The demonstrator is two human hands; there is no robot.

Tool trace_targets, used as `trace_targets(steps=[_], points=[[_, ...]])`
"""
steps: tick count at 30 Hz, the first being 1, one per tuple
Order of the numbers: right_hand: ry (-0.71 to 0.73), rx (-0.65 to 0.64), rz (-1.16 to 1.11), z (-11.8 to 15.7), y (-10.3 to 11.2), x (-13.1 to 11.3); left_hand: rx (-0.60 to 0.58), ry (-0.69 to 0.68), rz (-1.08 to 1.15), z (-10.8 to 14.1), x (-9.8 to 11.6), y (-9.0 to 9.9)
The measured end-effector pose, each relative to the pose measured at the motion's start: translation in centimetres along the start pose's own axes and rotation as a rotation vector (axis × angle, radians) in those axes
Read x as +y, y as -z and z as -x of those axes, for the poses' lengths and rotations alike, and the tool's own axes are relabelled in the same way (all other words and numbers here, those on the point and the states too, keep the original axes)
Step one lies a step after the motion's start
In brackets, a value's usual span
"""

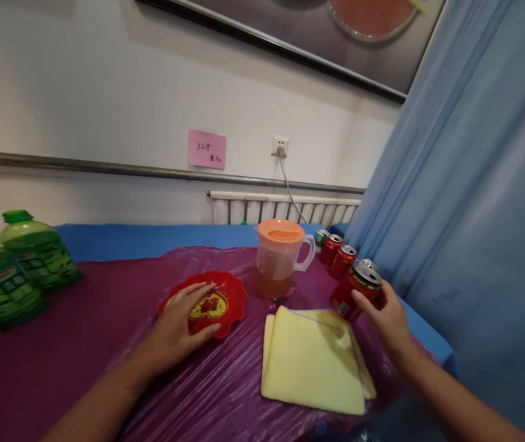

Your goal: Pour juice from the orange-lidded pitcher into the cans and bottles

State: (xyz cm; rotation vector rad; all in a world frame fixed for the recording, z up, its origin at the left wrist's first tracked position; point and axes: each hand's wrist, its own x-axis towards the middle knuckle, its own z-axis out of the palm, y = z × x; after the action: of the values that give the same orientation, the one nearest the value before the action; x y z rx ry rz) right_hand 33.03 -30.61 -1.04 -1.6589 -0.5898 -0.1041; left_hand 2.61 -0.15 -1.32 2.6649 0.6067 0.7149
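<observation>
My right hand (388,316) grips a red drink can (352,293), slightly tilted, at the right side of the table. Over the left part of a red scalloped plate (232,307) lies my left hand (183,322), its fingers spread; a yellow print shows in the plate's middle. Between the hands stands a clear plastic pitcher (275,264) with an orange lid and some yellowish liquid inside. A folded yellow cloth (312,362) lies in front of the pitcher, close to the held can.
Behind the held can, more cans (342,261) stand in a row near the table's right edge. Green-labelled bottles (36,252) are at the far left. Purple plastic sheeting (96,313) covers the table. A blue curtain (465,184) hangs on the right.
</observation>
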Motion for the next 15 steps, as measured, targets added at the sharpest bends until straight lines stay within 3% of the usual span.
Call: trace_targets(steps=[2,6,10,15], points=[[-0.025,0.109,0.166,-1.3,2.7,2.7,0.011,-0.009,-0.007,-0.1,-0.4,-0.2],[-0.109,0.174,0.418,-3.5,5.8,7.0,0.048,-0.011,-0.016,-0.2,-1.5,-0.8],[-0.119,0.169,0.517,-4.4,6.4,9.1,0.062,-0.008,-0.009,-0.2,-1.7,-1.0],[-0.138,0.194,0.494,-4.3,5.9,9.7,0.032,0.01,-0.007,-0.3,-0.7,-0.5]])
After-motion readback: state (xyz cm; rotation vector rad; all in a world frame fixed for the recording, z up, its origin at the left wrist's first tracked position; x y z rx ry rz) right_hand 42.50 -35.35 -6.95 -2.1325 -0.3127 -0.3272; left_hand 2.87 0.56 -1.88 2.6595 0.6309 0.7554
